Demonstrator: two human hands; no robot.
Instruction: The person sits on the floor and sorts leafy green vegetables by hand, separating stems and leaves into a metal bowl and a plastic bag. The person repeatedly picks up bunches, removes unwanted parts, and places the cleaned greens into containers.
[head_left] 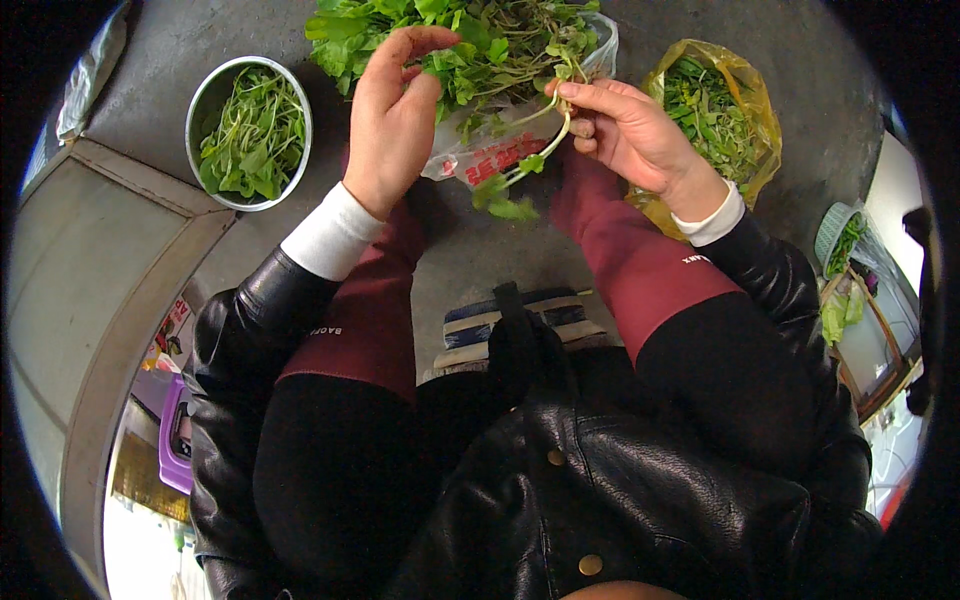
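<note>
My right hand pinches a sprig of leafy greens between thumb and fingertips. The sprig's pale stem bends downward, and its blurred leaves hang toward the left. To the left, my left hand is raised with its thumb and curved index finger apart, and no thing shows between them. Beyond both hands spreads a large heap of leafy greens, partly wilted and brownish. It lies on a clear plastic bag with red print, which the hands and sprig partly cover.
On the left, a round metal bowl holds picked greens. An open yellow plastic bag with more greens stands at the right. A pale green basket and a wooden frame sit farther right. A framed panel borders the left side.
</note>
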